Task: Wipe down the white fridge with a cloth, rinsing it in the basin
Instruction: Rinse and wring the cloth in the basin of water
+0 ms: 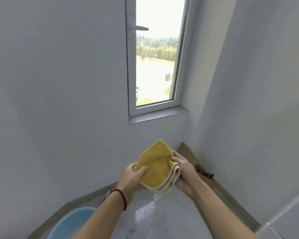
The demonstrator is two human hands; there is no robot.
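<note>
Both hands are holding a folded yellow cloth (158,167) up in front of the wall: left hand (134,178) gripping its lower left edge, right hand (183,171) pinching the folded right side. Blue basin (71,223) is sitting on the floor, lower left. White fridge (266,118) is standing at right.

No readable text, label, brand, number or sign anywhere in view.
</note>
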